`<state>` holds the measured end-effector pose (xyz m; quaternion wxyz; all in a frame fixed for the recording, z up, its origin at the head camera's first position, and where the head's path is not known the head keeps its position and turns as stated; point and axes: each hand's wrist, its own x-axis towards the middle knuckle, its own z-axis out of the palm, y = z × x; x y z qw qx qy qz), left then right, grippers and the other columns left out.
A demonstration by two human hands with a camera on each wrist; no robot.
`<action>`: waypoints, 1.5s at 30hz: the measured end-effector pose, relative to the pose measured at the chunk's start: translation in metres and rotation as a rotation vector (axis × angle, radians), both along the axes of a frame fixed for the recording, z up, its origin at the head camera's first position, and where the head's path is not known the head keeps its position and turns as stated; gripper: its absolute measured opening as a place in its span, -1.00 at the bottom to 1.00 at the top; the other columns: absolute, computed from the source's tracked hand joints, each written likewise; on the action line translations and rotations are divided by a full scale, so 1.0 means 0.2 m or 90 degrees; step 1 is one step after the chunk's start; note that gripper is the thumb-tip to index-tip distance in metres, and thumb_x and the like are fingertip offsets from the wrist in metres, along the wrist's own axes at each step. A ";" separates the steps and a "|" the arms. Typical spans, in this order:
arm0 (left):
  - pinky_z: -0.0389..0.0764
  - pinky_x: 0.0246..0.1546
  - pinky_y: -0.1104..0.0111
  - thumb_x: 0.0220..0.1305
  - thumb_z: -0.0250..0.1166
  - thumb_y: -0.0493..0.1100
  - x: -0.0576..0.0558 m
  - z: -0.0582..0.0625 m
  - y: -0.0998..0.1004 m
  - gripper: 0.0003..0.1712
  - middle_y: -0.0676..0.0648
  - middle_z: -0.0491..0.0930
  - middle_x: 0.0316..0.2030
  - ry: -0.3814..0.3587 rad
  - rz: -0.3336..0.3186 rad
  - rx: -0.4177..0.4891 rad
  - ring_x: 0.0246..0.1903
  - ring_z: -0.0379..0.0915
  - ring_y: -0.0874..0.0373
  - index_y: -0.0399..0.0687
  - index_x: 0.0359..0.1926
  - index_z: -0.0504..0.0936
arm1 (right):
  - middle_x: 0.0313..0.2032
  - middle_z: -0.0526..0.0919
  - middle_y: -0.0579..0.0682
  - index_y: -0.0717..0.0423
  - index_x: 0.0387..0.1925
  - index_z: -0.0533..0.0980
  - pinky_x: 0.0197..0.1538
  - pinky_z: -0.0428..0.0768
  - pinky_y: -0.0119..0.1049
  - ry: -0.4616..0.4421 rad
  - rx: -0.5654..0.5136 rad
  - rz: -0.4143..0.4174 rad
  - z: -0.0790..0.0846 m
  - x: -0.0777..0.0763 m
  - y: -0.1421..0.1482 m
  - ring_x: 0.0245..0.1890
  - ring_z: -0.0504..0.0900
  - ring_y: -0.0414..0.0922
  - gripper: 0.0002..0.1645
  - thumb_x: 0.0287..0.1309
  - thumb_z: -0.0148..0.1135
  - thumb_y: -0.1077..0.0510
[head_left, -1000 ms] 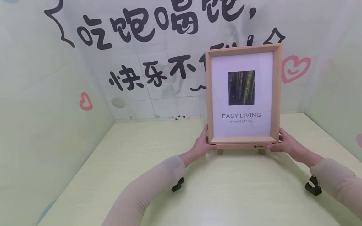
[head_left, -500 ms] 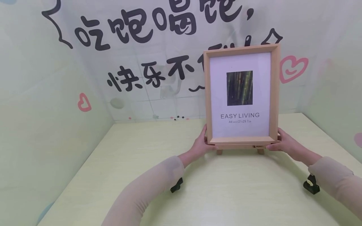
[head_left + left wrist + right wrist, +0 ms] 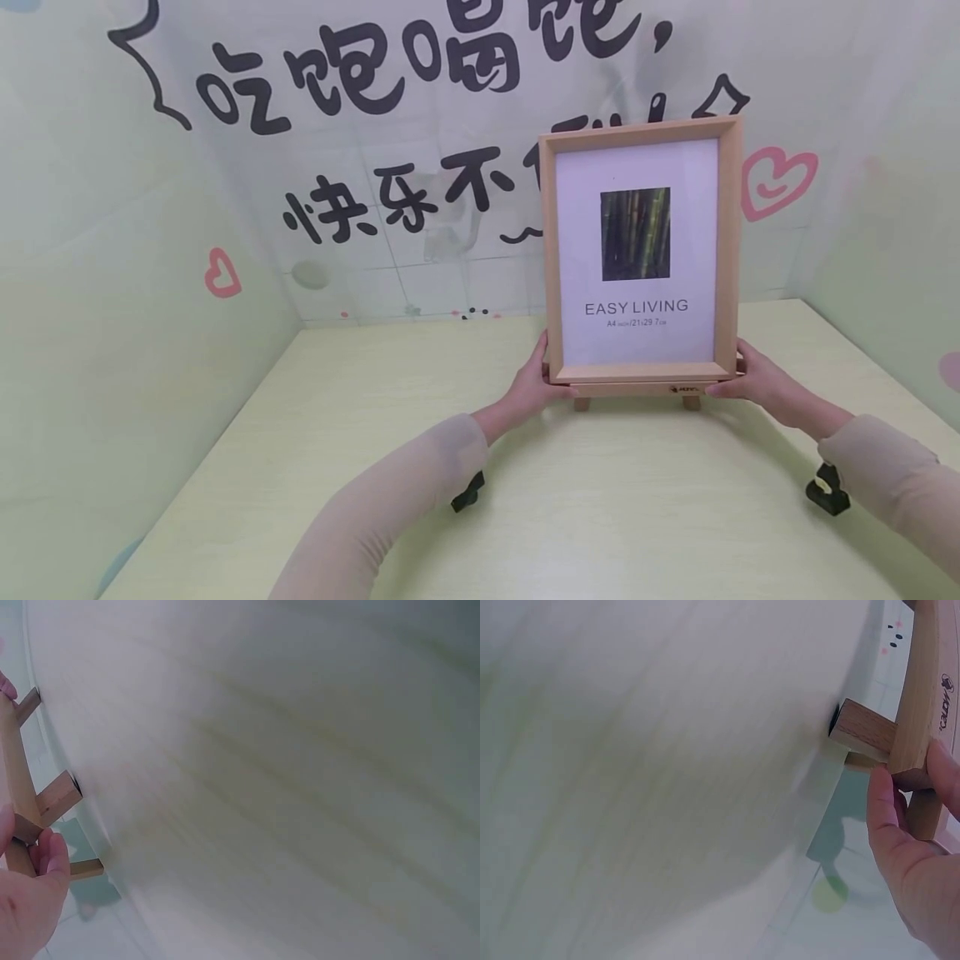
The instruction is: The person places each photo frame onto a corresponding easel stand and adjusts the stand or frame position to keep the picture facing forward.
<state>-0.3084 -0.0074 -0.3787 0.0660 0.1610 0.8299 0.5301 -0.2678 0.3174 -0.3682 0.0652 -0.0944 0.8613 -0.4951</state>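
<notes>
A wooden picture frame [image 3: 636, 250] with a white insert, a bamboo photo and the words "EASY LIVING" leans upright on a small wooden tabletop easel [image 3: 622, 389]. My left hand [image 3: 531, 385] holds the left end of the easel's ledge, thumb in front and fingers behind. At the opposite end my right hand [image 3: 763, 387] grips the ledge the same way. The right wrist view shows thumb and fingers pinching the ledge [image 3: 921, 690] close to its printed logo. Short easel legs [image 3: 60, 796] reach down to the table in the left wrist view.
The pale wood-grain table [image 3: 637, 500] spreads in front of the easel. A white back wall [image 3: 450, 283] with black lettering and pink hearts stands behind it, with pale green walls [image 3: 112, 292] at both sides. Black wrist mounts [image 3: 827, 492] hang under the sleeves.
The whole head view, wall included, has shifted slightly left. Both hands keep the same hold on the easel, and the picture frame stays in place on it.
</notes>
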 end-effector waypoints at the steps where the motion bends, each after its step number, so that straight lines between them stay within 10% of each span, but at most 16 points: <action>1: 0.50 -0.03 0.36 -0.07 0.42 -0.28 0.00 0.00 0.00 0.23 -0.22 0.54 -0.13 -0.002 0.000 0.002 -0.14 0.49 0.08 0.08 0.44 -0.27 | 0.12 0.20 0.52 0.40 0.33 -0.29 -0.13 0.46 -0.46 0.002 0.001 -0.001 0.00 0.00 0.00 -0.02 0.43 0.00 0.08 0.06 0.25 0.25; 29: 0.43 0.09 0.28 -0.06 0.42 -0.24 -0.04 0.00 -0.21 0.27 -0.29 0.47 0.02 -0.027 -0.001 0.034 -0.01 0.45 0.00 0.13 0.43 -0.33 | 0.19 0.15 0.52 0.35 0.36 -0.24 0.18 0.30 0.11 0.009 -0.049 -0.003 0.00 -0.06 -0.19 0.14 0.26 0.31 0.09 0.01 0.28 0.26; 45: 0.49 0.04 0.31 -0.05 0.40 -0.30 -0.04 -0.01 -0.37 0.26 -0.31 0.43 0.06 -0.032 -0.013 0.071 0.00 0.46 -0.04 0.23 0.43 -0.32 | 0.15 0.20 0.49 0.36 0.34 -0.21 0.09 0.40 -0.09 0.019 -0.067 0.020 -0.02 -0.08 -0.34 0.10 0.31 0.23 0.03 0.02 0.25 0.31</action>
